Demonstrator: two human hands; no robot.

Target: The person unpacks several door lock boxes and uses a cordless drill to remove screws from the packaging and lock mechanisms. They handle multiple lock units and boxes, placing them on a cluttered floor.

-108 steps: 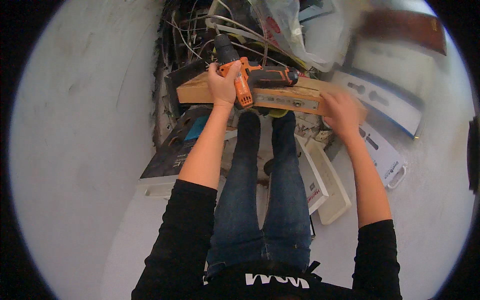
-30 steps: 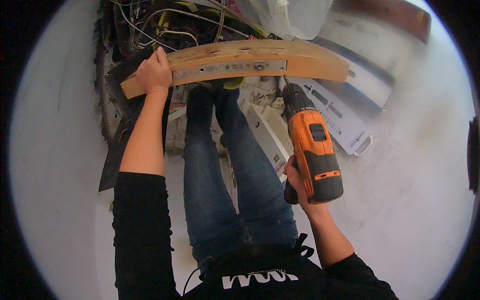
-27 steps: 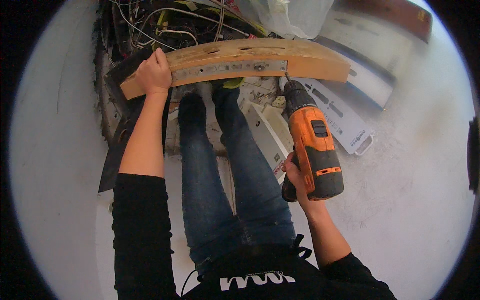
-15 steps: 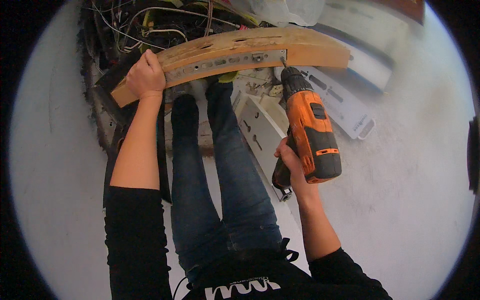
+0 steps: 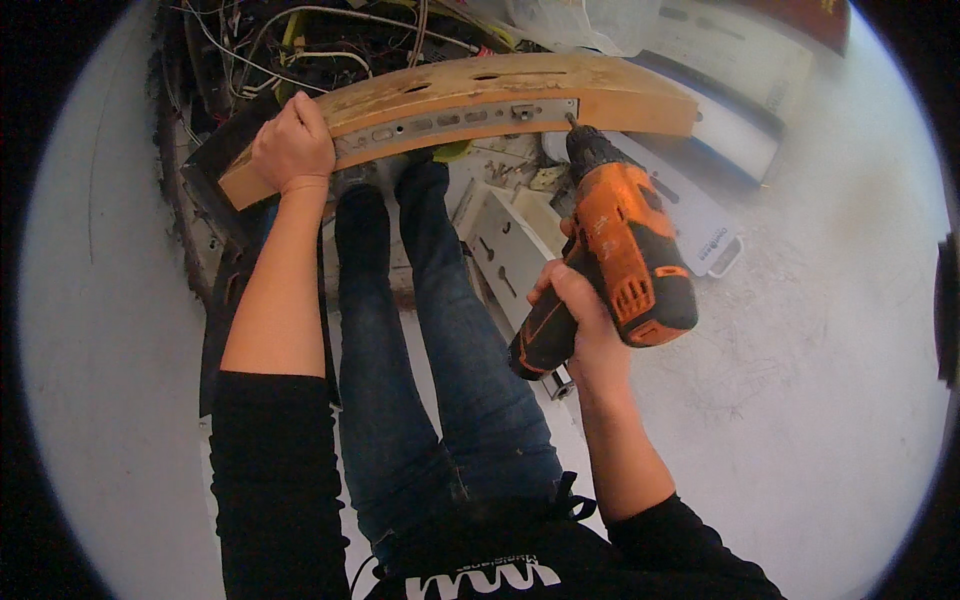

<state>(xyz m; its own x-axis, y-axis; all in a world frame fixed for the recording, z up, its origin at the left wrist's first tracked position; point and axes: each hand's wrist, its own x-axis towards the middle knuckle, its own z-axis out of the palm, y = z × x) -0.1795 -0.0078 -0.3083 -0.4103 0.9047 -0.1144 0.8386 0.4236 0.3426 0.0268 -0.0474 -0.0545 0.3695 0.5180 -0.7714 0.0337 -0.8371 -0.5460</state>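
Overhead, drill (image 5: 625, 250) tip against wooden plank (image 5: 480, 85).

The left hand (image 5: 292, 148) reaches forward on a straight arm, its grip closed tight. The right hand (image 5: 580, 325) sits nearer the body, elbow bent, fingers wrapped in a full grip.

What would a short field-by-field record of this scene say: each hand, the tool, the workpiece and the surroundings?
Left hand: grips the left end of the long bent wooden board.
Right hand: holds the orange and black cordless drill by its handle.
Drill tip: at the grey metal strip on the board's edge.
Behind the board: tangled wires.
Floor: white panels.
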